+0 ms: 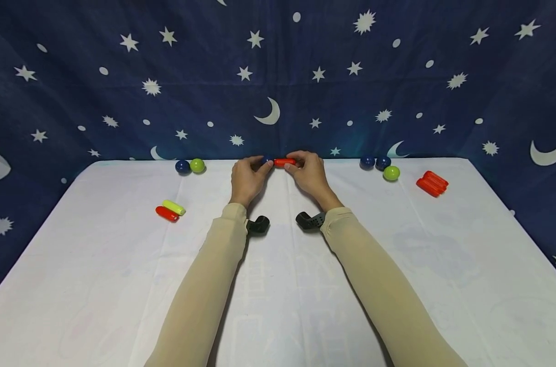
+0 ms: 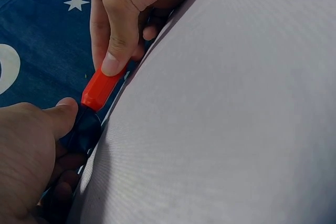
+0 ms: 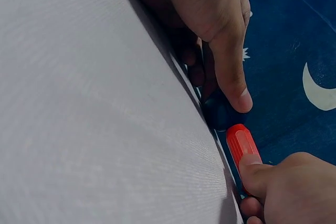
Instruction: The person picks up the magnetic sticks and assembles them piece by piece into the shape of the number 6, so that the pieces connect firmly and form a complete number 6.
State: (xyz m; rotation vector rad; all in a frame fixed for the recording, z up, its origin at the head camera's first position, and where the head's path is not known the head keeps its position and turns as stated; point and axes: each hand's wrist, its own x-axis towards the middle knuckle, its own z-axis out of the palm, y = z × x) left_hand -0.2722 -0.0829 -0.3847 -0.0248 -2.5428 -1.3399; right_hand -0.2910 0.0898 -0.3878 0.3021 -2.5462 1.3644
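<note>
At the table's far edge my left hand (image 1: 247, 181) pinches a dark blue ball (image 1: 267, 160), partly covered by the thumb. My right hand (image 1: 311, 176) grips a red faceted stick (image 1: 284, 162) between thumb and fingers. One end of the stick meets the ball. In the left wrist view, the red stick (image 2: 100, 90) touches the dark blue ball (image 2: 84, 129), both low beside the white cloth. The right wrist view shows the same contact of ball (image 3: 223, 111) and stick (image 3: 241, 142); the fingers behind them are partly hidden.
Left of my hands sit a blue ball (image 1: 183, 167) and a green ball (image 1: 197, 165), with a red stick (image 1: 167, 213) and a yellow-green stick (image 1: 174, 207) nearer. To the right are two blue balls (image 1: 367, 162), a green ball (image 1: 391, 173) and several red sticks (image 1: 432, 184). A starry curtain (image 1: 287, 81) hangs behind.
</note>
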